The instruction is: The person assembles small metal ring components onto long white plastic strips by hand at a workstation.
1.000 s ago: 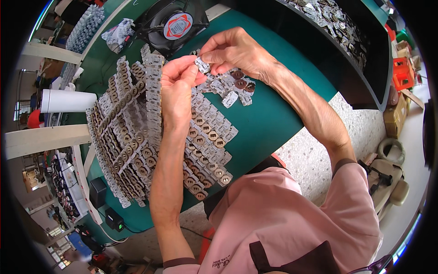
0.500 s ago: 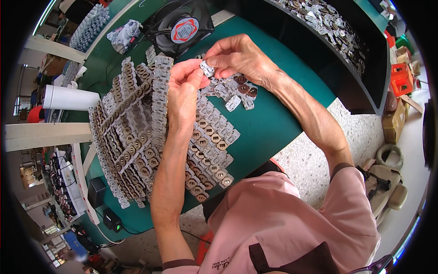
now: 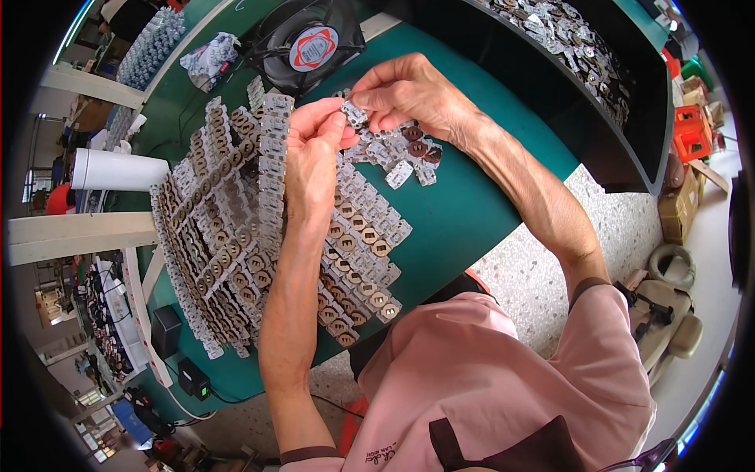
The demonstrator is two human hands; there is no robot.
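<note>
I think I am at the step of working on one small grey part with both hands. My right hand pinches it between thumb and finger. It sits right at the fingertips of my left hand, but I cannot tell if they grip it too. The next move seems to need a steady pinch. The loose pile lies just right and near, on the green table.
</note>
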